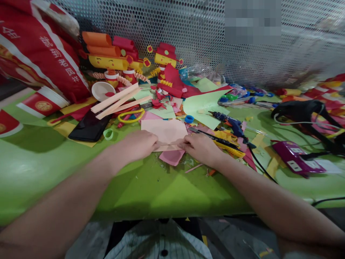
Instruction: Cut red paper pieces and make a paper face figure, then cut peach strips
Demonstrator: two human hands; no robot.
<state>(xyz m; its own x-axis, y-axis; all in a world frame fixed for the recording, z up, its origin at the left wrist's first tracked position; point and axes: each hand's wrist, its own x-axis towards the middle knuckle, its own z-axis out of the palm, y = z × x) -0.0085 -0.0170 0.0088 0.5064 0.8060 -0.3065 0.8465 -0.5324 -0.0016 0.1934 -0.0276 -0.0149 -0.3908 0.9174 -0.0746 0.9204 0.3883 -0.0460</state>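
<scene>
A pale pink sheet of paper [165,130] lies on the green table in front of me, its near edge folded over into a narrow strip. My left hand [144,143] is closed on the left end of that fold, and my right hand [199,147] pinches the right end. Just below the fold, a darker pink scrap of paper [172,157] rests on the table. Close to my right hand lie black-handled scissors or a similar long dark tool [212,136] and a blue glue gun [229,122]. A blue tape ring [189,119] sits beyond the sheet.
Paper figures [107,61] stand along the perforated metal wall [188,32]. To the left are a red bag [51,46], a paper cup [43,102] and a black phone [90,124]. A purple power strip [296,158] with cables lies at right. Paper scraps cover the middle.
</scene>
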